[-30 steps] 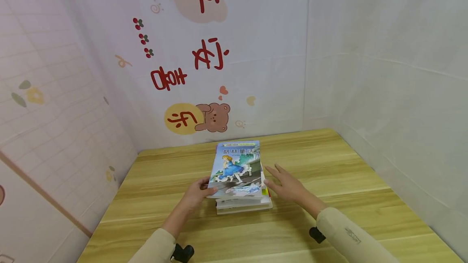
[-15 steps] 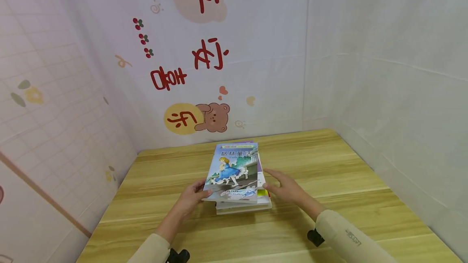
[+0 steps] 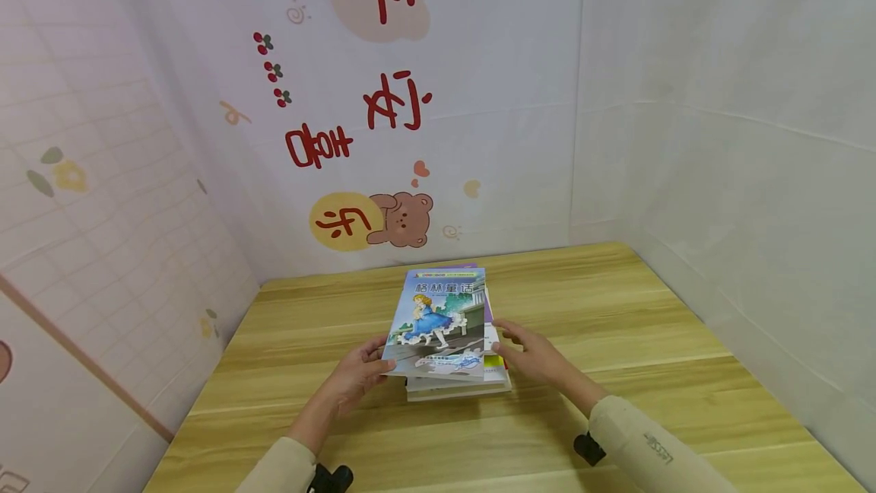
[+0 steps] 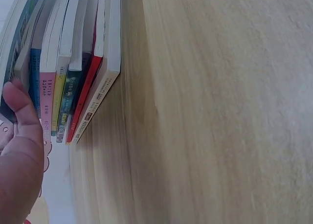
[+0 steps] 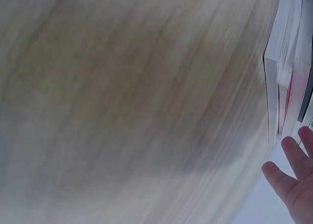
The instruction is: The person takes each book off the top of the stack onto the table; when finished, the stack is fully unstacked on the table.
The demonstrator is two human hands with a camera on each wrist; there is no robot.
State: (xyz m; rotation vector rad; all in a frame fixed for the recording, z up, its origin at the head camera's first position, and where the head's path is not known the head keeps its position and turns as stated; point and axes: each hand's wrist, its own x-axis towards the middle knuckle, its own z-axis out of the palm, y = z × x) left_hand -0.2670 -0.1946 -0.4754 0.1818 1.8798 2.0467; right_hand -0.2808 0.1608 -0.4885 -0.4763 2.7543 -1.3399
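A picture book (image 3: 438, 326) with a girl in a blue dress on its cover lies at the top of a stack of books (image 3: 458, 392). At the book's near left side, my left hand (image 3: 356, 375) pinches it, thumb over the cover edge; the other fingers are mostly hidden. The left wrist view shows this thumb (image 4: 18, 98) against the uppermost book and several spines below, among them a pink spine (image 4: 46, 99). My right hand (image 3: 537, 352) is at the stack's right side with fingers extended. In the right wrist view its fingers (image 5: 293, 155) are spread near the page edges.
The stack stands on a wood-grain table (image 3: 328, 310), off-centre toward the back. A white printed cloth (image 3: 493, 135) hangs behind the table's far edge, and pale cloth walls (image 3: 753, 173) flank both sides. Each wrist wears a black device (image 3: 588, 449).
The top book has shifted left and toward me with my left hand, baring part of a purple-edged book beneath. My right hand stays beside the stack, nearly still.
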